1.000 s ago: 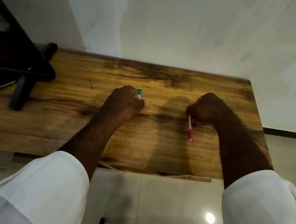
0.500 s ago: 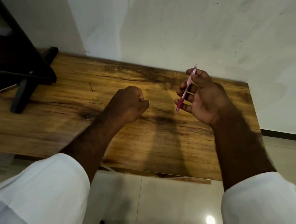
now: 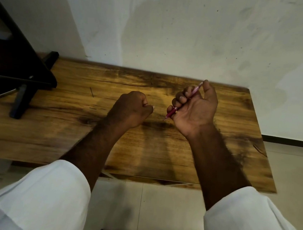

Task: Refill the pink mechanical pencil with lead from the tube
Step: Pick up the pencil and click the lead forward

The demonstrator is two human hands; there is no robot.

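My right hand [image 3: 197,109] is raised palm-up over the wooden table [image 3: 161,153], its fingers curled round the pink mechanical pencil [image 3: 195,90]. The pencil slants, with its tip low on the left and its cap end high by my thumb. To its left, my left hand [image 3: 131,109] is a closed fist just above the table, thumb side facing the pencil tip, a short gap between them. The lead tube is hidden; no part of it shows on the table or outside the fist.
A black stand [image 3: 22,75] with a flat device on it fills the table's left end. A thin dark mark [image 3: 91,92] lies on the wood behind my left hand. A white wall runs along the table's far edge. Tiled floor lies below the near edge.
My right hand lifted the pencil off the table and turned palm-up, fingers closing round it. My left fist closed over the teal tube, which no longer shows.
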